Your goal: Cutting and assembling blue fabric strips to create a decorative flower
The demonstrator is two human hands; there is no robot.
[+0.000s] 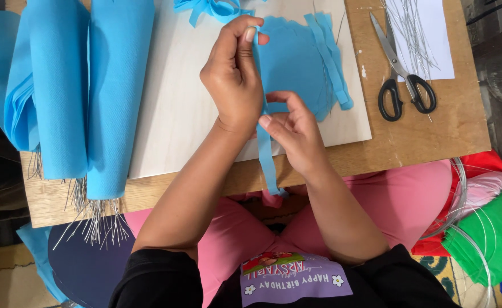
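Left hand (234,74) pinches the blue felt strip (267,154) at its top; right hand (293,134) seemingly grips it lower down, above the table (422,137).

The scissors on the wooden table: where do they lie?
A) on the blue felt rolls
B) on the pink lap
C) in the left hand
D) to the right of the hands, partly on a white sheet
D: the black-handled scissors lie right of both hands, blades reaching onto the white sheet.
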